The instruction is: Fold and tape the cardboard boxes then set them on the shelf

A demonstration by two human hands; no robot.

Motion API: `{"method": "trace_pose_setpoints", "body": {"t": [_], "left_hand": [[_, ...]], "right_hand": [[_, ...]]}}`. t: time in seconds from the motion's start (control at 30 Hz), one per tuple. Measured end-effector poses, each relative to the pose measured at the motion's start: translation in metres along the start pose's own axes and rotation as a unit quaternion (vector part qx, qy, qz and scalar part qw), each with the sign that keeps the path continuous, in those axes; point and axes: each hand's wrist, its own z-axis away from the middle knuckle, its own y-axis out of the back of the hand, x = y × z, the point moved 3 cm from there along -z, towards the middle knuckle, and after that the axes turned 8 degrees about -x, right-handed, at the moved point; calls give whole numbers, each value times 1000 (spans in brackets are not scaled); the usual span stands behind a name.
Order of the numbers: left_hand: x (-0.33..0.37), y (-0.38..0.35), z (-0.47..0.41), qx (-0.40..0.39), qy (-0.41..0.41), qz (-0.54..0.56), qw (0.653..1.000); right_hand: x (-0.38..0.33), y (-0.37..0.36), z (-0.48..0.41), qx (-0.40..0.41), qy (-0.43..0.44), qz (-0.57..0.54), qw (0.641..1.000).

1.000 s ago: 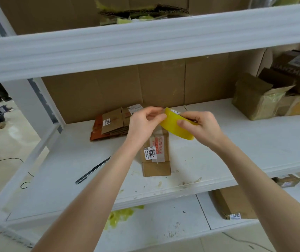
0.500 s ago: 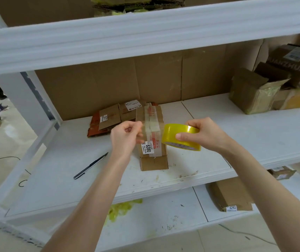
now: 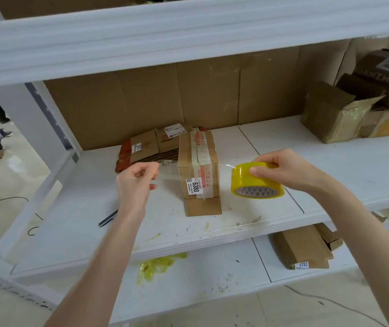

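Observation:
A small folded cardboard box point(image 3: 200, 171) with a white "6380" label stands on the white shelf point(image 3: 271, 161). My right hand point(image 3: 285, 167) grips a yellow tape roll point(image 3: 256, 181) to the right of the box. My left hand point(image 3: 134, 180) pinches the free end of a clear tape strip point(image 3: 167, 169) to the left of the box. The strip stretches across the box's near upper part, from one hand to the other.
Flattened cardboard boxes point(image 3: 149, 148) lie behind the left hand. A dark pen point(image 3: 108, 218) lies on the shelf at front left. Taped boxes point(image 3: 344, 112) stand at the back right. A flat box point(image 3: 304, 247) and crumpled yellow tape point(image 3: 158, 265) lie on the lower shelf.
My hands have drawn apart, the left going left and the right going right with the roll, pulling a length of tape out across the box.

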Motion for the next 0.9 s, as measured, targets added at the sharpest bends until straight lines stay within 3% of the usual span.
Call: {"method": "trace_pose_setpoints", "body": {"t": [0.17,0.4,0.9], "left_hand": [[-12,-11,2,30,13,32,999],[-22,-22,-12,23,7,41,999],[-70,-63,-49,-35,91,52,994]], "right_hand": [[-3,-4,-13,145,-46,151,977],[10,-12,-28,223,-53,169,959],[46,-56,-86,144,-88,118,978]]}}
